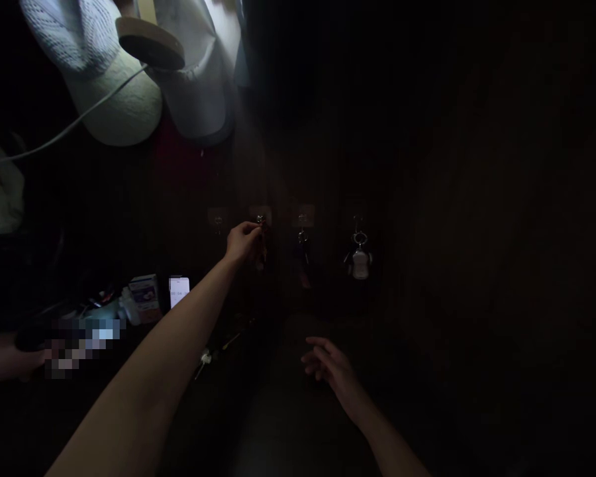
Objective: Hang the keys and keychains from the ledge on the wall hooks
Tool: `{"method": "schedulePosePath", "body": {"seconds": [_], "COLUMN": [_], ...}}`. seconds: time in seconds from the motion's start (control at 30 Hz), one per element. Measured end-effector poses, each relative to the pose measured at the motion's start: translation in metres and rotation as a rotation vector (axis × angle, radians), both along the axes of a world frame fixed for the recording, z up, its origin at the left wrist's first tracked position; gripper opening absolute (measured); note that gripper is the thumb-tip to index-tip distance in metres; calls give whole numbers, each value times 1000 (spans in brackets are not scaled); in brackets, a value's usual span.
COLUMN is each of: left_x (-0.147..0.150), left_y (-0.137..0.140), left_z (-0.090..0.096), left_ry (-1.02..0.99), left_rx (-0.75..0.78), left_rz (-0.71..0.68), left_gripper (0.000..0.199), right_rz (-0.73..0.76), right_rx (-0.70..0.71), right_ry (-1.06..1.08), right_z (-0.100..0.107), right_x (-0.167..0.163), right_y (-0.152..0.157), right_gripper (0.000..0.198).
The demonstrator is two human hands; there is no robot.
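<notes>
My left hand [243, 240] is raised to a wall hook [260, 217], fingers pinched on a small bunch of keys [261, 252] that hangs there. In the dim light the bunch shows poorly, and I cannot tell whether it still rests on the hook. Lower down, my right hand [330, 364] hovers with its fingers apart and nothing in them. To the right of the left hand, a dark key ring [302, 248] hangs from another hook. Farther right hangs a ring with a pale, rounded fob [360, 264].
White caps [124, 99] hang at the upper left beside a round lamp [151, 43] with a cable. Below are a lit phone [179, 291], a small box [145, 298] and loose keys [205, 358]. Another person's arm [4, 358] enters at left. A bare hook [218, 222] shows faintly.
</notes>
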State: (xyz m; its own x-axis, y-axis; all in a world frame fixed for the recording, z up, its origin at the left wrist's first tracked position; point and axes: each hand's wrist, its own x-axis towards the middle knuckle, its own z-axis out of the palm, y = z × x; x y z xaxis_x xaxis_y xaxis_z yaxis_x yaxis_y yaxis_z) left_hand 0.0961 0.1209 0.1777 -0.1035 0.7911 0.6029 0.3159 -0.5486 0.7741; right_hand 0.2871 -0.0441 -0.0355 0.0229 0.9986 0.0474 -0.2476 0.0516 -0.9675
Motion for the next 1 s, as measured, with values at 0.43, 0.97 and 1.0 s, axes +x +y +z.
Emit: {"method": "schedulePosePath", "body": {"seconds": [0.43,0.97,1.0], "left_x": [3,-18,-21], "left_y": [28,5,2], "left_z": [-15,-64,-67], "left_ry": [-78,-62,-54], "left_rx": [-126,-182,-191], "left_rz": [87,44,39], "left_gripper": [28,33,32], "right_rz": [14,18,18], "right_rx": [12,30,28], "right_ry": [27,-7,-12], "right_z": [-6,-3,-2], "right_x": [1,1,1], "right_y": [4,1,1], "right_gripper": [48,41,41]}}
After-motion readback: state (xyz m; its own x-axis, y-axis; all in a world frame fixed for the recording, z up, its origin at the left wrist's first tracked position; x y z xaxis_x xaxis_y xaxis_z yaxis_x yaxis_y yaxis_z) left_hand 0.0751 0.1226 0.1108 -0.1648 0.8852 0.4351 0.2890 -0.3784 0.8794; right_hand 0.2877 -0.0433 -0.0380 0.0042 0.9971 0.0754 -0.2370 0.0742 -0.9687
